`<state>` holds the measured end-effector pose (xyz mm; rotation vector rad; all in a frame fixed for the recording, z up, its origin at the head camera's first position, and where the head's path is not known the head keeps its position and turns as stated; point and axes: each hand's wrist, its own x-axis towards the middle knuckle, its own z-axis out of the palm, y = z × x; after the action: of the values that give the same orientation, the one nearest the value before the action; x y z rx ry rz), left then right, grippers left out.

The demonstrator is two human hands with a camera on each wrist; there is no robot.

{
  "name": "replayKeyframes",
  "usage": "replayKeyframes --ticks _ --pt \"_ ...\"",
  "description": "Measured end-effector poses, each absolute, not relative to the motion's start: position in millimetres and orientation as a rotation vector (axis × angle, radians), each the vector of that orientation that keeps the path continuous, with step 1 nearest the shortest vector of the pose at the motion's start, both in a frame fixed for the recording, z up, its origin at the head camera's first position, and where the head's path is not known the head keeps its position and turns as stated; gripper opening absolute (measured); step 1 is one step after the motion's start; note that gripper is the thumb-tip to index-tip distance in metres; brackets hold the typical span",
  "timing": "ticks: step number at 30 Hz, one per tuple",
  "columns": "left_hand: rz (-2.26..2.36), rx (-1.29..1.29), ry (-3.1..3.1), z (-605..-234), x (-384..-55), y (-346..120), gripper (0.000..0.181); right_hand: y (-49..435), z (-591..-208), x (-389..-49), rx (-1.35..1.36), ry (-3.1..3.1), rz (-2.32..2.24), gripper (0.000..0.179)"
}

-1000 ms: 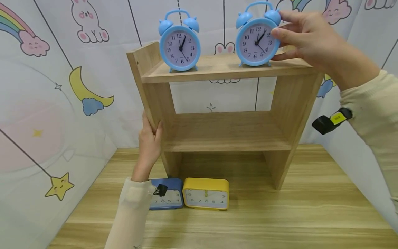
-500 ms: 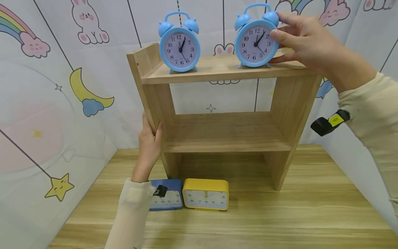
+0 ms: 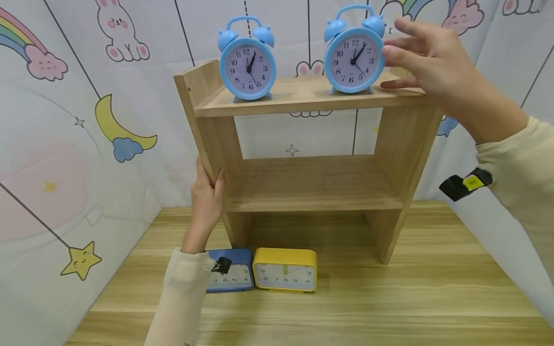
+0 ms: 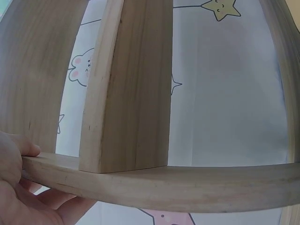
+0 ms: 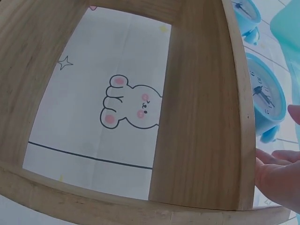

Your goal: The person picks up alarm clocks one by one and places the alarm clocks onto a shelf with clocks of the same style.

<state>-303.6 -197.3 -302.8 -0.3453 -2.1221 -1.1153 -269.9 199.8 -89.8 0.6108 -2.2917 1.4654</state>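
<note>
Two light-blue twin-bell alarm clocks stand upright on the top board of a wooden shelf (image 3: 311,185). The left clock (image 3: 247,69) is near the shelf's left side; the right clock (image 3: 352,61) is toward the right. Beside the right clock is my right hand (image 3: 437,65), fingers spread and a small gap between fingertips and clock. In the right wrist view part of that hand (image 5: 276,173) shows next to the top board. My left hand (image 3: 207,199) grips the shelf's left side panel, thumb in front. The left wrist view shows this hand (image 4: 28,187) around the panel's edge.
On the wood-grain table (image 3: 389,307), a yellow rectangular clock (image 3: 285,270) stands before the shelf's foot. Next to it a blue rectangular clock (image 3: 235,271) is partly hidden by my left sleeve. A wall sheet printed with cartoons (image 3: 130,120) hangs behind the shelf.
My right hand has let go of the right alarm clock and moved slightly right, its fingers spreading. The clock stays on the top board. My left hand keeps its hold on the panel.
</note>
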Motion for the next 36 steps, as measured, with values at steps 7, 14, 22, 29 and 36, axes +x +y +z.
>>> replayKeyframes --ticks 7,14,22,29,36 --pt "-1.128 -0.334 -2.126 -302 -303 -197 0.061 201 -94 -262 0.552 -2.183 1.532 0.059" --pt "-1.121 -0.341 -2.131 -302 -304 -196 0.062 206 -102 -254 0.571 -2.045 1.603 0.049" --pt "-1.131 -0.327 -2.129 -302 -303 -196 0.062 208 -112 -245 0.712 -1.815 1.773 0.033" --pt "-1.142 -0.308 -2.137 -303 -303 -196 0.062 207 -121 -239 0.810 -1.637 1.823 0.028" --pt "-1.148 -0.314 -2.140 -302 -303 -195 0.061 208 -134 -229 0.818 -1.555 1.800 0.024"
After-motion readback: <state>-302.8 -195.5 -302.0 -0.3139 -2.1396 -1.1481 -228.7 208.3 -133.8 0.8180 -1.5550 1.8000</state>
